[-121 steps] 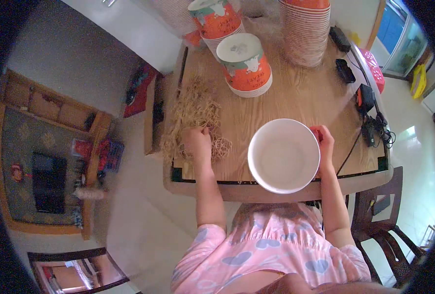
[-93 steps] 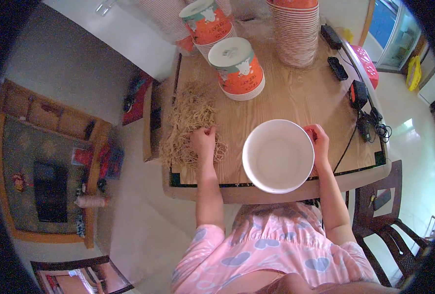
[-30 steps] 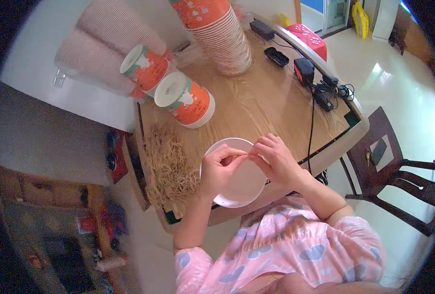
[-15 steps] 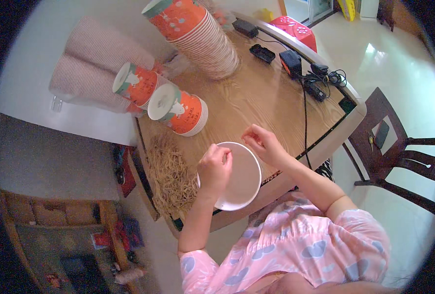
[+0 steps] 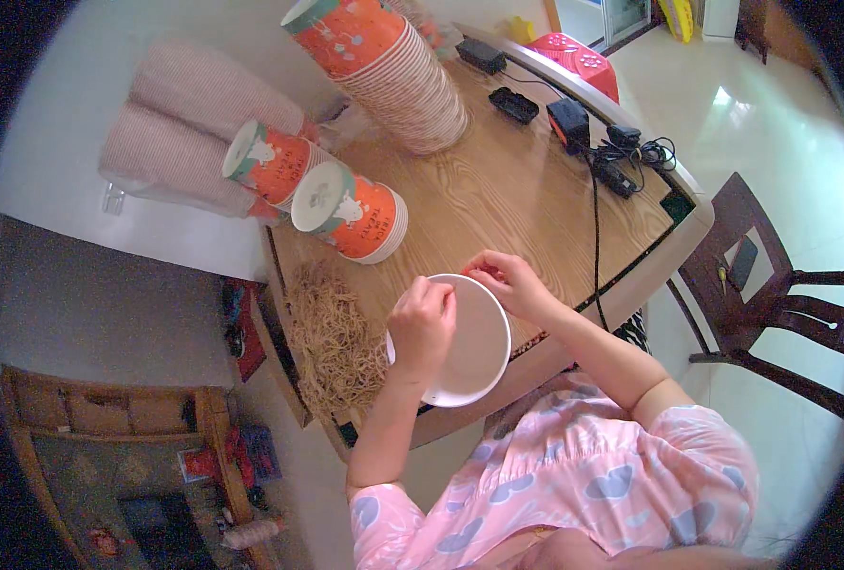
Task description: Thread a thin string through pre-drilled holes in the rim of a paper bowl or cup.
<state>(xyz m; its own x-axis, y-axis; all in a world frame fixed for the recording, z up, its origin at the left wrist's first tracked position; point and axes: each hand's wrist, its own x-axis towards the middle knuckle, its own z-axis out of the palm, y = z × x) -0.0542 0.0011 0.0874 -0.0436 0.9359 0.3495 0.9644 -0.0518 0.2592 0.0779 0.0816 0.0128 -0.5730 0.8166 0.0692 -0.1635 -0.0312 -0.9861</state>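
Note:
A white round paper bucket (image 5: 474,356) is at the table's near edge, its open mouth facing up toward me. My left hand (image 5: 424,328) is closed at its left rim, with curled fingertips reaching over the opening. At the far rim my right hand (image 5: 508,283) pinches its thumb and fingers together close to the left fingertips. What the right fingers hold, if anything, is too small to make out. Left of the bucket lies a loose heap of tan twine pieces (image 5: 332,337). Beyond it lies a short stack of orange and green printed paper buckets (image 5: 360,223).
Another short bucket stack (image 5: 275,161) and a tall leaning stack (image 5: 393,85) fill the far left. Wrapped stacks (image 5: 170,161) lie beside them. Black adapters (image 5: 569,123) and a coiled cable (image 5: 655,152) rest at the far right. A dark chair (image 5: 740,247) stands right of the wooden table (image 5: 489,180).
My right hand has moved slightly left, to the bucket's far rim and nearer my left hand. The left hand stays at the left rim. The whole view has shifted a little.

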